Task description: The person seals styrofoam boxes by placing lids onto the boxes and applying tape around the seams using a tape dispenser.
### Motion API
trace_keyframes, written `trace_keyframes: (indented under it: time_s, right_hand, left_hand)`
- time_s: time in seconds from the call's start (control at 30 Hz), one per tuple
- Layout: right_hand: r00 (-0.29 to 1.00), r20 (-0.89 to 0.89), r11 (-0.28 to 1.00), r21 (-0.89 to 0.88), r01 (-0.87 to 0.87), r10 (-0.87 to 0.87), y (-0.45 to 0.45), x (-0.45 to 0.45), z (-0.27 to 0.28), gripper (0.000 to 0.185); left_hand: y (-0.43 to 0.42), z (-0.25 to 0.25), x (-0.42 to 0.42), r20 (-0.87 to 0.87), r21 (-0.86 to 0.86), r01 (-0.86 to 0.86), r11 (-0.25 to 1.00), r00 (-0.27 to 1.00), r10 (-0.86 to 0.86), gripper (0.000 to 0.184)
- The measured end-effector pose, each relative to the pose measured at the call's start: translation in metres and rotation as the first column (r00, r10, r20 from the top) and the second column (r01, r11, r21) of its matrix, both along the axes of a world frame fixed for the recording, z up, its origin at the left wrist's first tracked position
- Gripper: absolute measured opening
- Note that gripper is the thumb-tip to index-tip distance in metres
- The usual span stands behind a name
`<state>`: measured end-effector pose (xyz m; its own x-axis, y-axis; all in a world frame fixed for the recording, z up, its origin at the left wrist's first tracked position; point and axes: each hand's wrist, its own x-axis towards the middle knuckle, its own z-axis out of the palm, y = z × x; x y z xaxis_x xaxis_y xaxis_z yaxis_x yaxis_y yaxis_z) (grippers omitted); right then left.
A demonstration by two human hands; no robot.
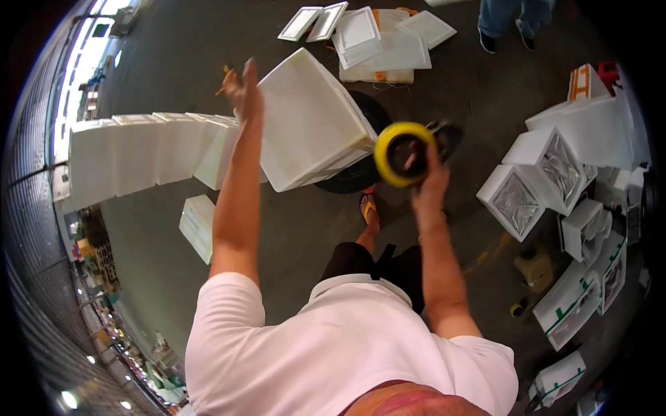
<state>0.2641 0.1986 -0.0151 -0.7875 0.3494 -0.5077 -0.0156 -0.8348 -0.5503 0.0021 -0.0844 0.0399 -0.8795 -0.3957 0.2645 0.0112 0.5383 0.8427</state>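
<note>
A white foam box (305,125) is tilted in front of me, over a round black thing (354,182) that it partly hides. Beside the box's left side is my left hand (248,97), its fingers stretched out; whether it touches the box I cannot tell. A small orange thing (226,81) shows by those fingers, too blurred to name. To the right of the box, my right hand (431,182) is closed on a tape dispenser (447,136) carrying a large yellow tape roll (405,154). Motion blurs this hand and the dispenser.
White foam boxes (139,149) form a row on the left, with another box (200,225) below. Foam lids (385,52) lie at the back. More foam boxes (544,170) crowd the right, near a yellowish container (534,270). A person's legs (510,19) stand at the top.
</note>
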Motion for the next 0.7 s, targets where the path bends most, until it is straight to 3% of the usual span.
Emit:
trace_keyframes:
  time_s: [0.03,0.07,0.1,0.17,0.27,0.37,0.43,0.5,0.57,0.63,0.7]
  right_hand:
    - [0.999,-0.005,0.998,-0.027,-0.048,0.048,0.017,-0.025,0.013,0.036]
    - [0.995,-0.009,0.994,-0.051,-0.096,0.095,0.026,-0.056,0.021,0.033]
    - [0.958,-0.194,0.965,-0.112,-0.236,0.212,0.024,-0.099,0.017,0.033]
    - [0.897,-0.224,0.923,0.03,-0.384,0.381,-0.008,-0.166,0.043,0.036]
    - [0.792,-0.195,0.815,0.162,-0.556,0.579,-0.067,-0.231,0.086,0.031]
    - [0.795,0.004,0.744,0.35,-0.569,0.606,-0.095,-0.237,0.098,0.035]
    - [0.805,-0.047,0.752,0.392,-0.53,0.592,-0.093,-0.216,0.111,0.034]
    - [0.835,-0.214,0.855,0.243,-0.457,0.507,-0.079,-0.178,0.12,0.032]
    - [0.845,-0.261,0.883,0.097,-0.459,0.467,-0.056,-0.132,0.099,0.035]
    - [0.858,-0.256,0.887,-0.008,-0.462,0.445,-0.037,-0.074,0.069,0.032]
    - [0.892,-0.192,0.899,-0.079,-0.43,0.41,-0.022,-0.03,0.003,0.035]
  left_hand:
    - [-0.031,0.005,0.017,-0.02,-0.063,-0.083,0.995,0.996,0.082,0.081]
    - [-0.044,0.018,0.042,0.234,0.348,-0.076,0.935,0.972,-0.008,0.082]
    - [-0.054,0.03,0.058,0.403,0.688,-0.154,0.709,0.894,-0.197,0.083]
    - [-0.092,-0.022,0.057,0.418,0.822,-0.107,0.56,0.781,-0.464,0.076]
    - [-0.082,-0.022,0.055,0.364,0.834,-0.035,0.551,0.784,-0.502,0.08]
    - [-0.078,-0.003,0.066,0.331,0.849,-0.046,0.527,0.823,-0.462,0.08]
    - [-0.07,0.027,0.078,0.257,0.871,-0.016,0.491,0.868,-0.426,0.078]
    - [-0.069,0.026,0.117,0.235,0.882,-0.038,0.469,0.899,-0.369,0.076]
    - [-0.068,0.018,0.148,0.073,0.803,0.108,0.586,0.958,-0.277,0.069]
    - [-0.048,0.005,0.193,0.013,0.688,0.093,0.72,0.99,-0.141,0.061]
    - [-0.046,-0.057,0.235,0.221,0.493,-0.051,0.868,0.973,-0.068,0.064]
